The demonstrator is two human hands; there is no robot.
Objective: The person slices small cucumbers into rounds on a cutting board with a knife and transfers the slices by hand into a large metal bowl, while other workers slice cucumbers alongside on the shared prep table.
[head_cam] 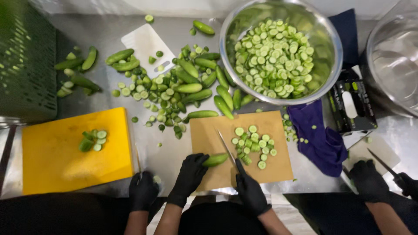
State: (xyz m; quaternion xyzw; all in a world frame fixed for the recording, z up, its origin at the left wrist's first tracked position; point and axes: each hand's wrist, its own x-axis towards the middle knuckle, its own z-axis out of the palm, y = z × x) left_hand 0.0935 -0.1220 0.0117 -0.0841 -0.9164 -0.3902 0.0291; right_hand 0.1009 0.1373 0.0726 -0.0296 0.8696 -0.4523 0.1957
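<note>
The person's left hand (pixel 190 174) wears a snug black disposable glove with a dull sheen, its cuff ending at the wrist. The right hand (pixel 250 191), toward three o'clock of it, wears a matching black glove. Both forearms are bare, without sleeves.

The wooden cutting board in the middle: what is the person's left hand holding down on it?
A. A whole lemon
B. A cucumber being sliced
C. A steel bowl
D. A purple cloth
B: the gloved left hand presses a green cucumber onto the wooden cutting board, while the right hand sets a knife against it.
</note>
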